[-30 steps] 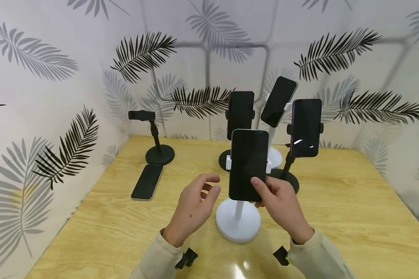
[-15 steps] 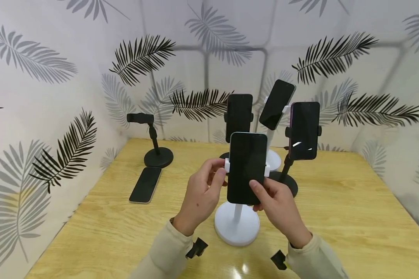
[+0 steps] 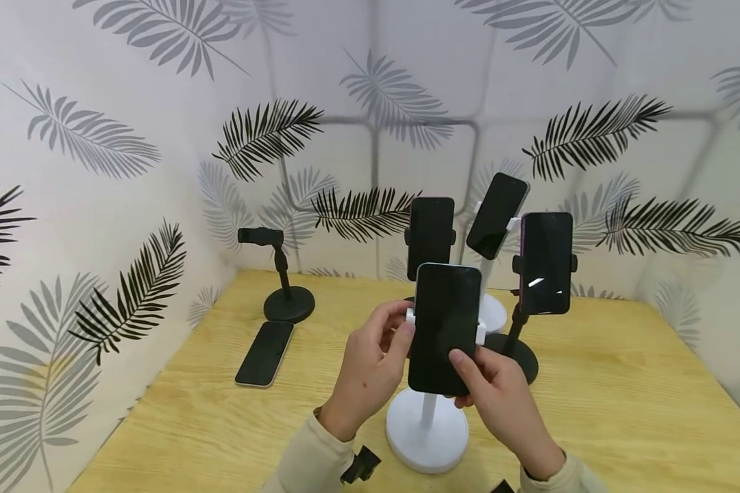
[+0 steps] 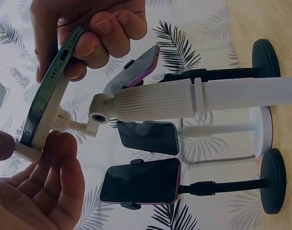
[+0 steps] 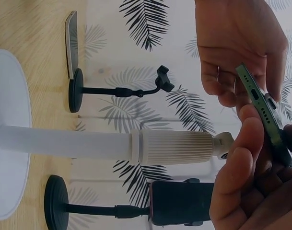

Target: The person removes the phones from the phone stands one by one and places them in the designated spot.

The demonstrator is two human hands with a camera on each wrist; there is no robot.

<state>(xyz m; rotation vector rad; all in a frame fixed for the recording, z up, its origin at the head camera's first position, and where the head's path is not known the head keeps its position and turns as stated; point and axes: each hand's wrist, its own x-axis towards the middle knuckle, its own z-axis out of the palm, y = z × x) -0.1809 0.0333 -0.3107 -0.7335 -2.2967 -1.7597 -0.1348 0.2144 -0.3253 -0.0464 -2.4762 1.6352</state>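
In the head view a phone (image 3: 447,311) with a dark screen and green edge sits in the clamp of a white phone stand (image 3: 427,431). My right hand (image 3: 504,404) holds its lower right part, thumb on the screen and fingers behind. On the other side, my left hand (image 3: 370,373) pinches the clamp's white left arm (image 3: 410,316) between thumb and fingers. The left wrist view shows the phone's bottom edge (image 4: 52,86), with the clamp arm (image 4: 28,151) at its side and the stand's ribbed neck (image 4: 153,101) behind.
Behind stand two black stands with phones (image 3: 430,233) (image 3: 546,263) and a white one with a tilted phone (image 3: 498,216). At the left, a black stand (image 3: 289,303) has an unfilled clamp, and a phone (image 3: 264,355) lies on the wooden table (image 3: 191,424) before it.
My left hand has moved right and up, from beside the phone to a grip on the clamp's left arm. My right hand keeps holding the phone. The head view has tilted upward.
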